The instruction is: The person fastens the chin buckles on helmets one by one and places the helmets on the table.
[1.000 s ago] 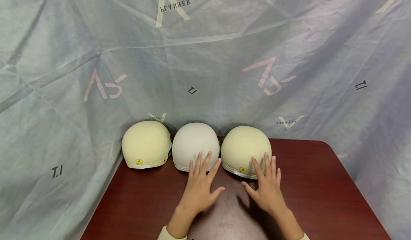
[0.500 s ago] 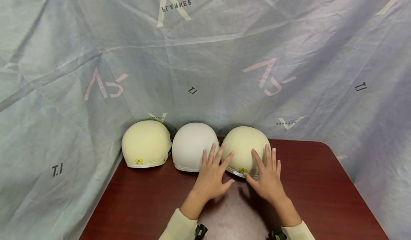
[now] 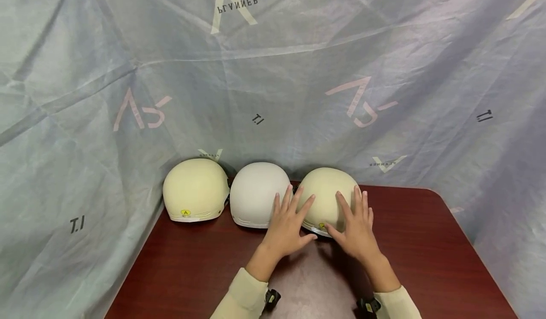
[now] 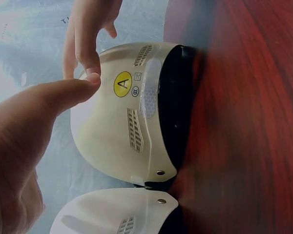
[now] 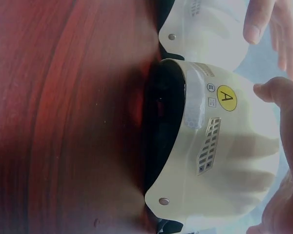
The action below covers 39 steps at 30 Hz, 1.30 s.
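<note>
Three helmets stand in a row on the table: a cream helmet [image 3: 195, 186] at left, a white helmet [image 3: 258, 191] in the middle and another cream helmet [image 3: 326, 184] at right. My left hand [image 3: 283, 229] is spread in front of the gap between the white helmet and the right cream one. My right hand [image 3: 358, 229] is spread before the right cream helmet's right side. Neither hand grips anything; whether fingertips touch the shell I cannot tell. The wrist views show that helmet's vents and its round yellow "A" sticker [image 4: 122, 84].
The dark red wooden table [image 3: 418, 252] has a rounded far right corner. A grey printed sheet [image 3: 273, 86] hangs behind it and along both sides. Small black devices [image 3: 272, 298] sit at my wrists, by the cream sleeves.
My left hand has moved right and slightly forward, from the white helmet towards the right cream one. The right hand has hardly shifted. More of both sleeves shows; the helmets stay put.
</note>
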{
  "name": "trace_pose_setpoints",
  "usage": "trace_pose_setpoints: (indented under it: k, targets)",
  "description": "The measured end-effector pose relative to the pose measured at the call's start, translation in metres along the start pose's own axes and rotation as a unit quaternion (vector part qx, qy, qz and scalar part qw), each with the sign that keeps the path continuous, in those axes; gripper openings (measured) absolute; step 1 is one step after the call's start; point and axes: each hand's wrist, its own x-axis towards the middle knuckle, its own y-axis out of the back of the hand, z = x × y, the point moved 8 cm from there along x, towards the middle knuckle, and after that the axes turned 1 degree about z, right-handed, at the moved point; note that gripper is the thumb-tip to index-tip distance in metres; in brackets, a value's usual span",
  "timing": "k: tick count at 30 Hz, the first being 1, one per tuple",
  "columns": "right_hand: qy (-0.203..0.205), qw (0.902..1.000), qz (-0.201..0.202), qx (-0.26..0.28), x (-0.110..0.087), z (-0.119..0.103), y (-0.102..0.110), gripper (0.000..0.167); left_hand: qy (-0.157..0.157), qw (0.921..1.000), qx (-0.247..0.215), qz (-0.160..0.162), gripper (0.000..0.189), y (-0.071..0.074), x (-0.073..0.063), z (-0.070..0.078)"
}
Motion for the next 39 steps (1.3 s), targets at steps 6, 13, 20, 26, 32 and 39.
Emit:
trace_pose_setpoints:
  k: [6, 13, 20, 26, 32, 39]
  targets:
    - [0.001, 1.0, -0.002, 0.006, 0.007, 0.003, 0.001, 0.099, -0.004, 1.0, -0.007, 0.002, 0.11, 0.0, 0.007, 0.003]
    - [-0.023, 0.9992, -0.028, 0.017, 0.016, 0.015, -0.002, 0.088, -0.006, 0.9985, -0.054, 0.005, 0.099, -0.001, 0.021, 0.001]
    - [-0.043, 0.9973, -0.05, 0.031, 0.02, 0.027, -0.009, 0.084, 0.004, 0.9903, -0.138, -0.011, 0.081, -0.005, 0.038, 0.004]
    - [-0.02, 0.9982, -0.027, 0.05, 0.019, 0.027, -0.011, 0.083, 0.004, 0.9937, -0.107, -0.034, 0.081, -0.013, 0.049, 0.011]
    - [-0.001, 0.9982, -0.002, 0.06, 0.021, 0.024, -0.008, 0.082, 0.007, 0.9931, -0.11, -0.039, 0.081, -0.017, 0.054, 0.012]
    - [-0.008, 0.9987, -0.008, 0.051, 0.011, 0.024, -0.004, 0.083, 0.003, 0.9917, -0.119, -0.048, 0.083, -0.019, 0.055, 0.018]
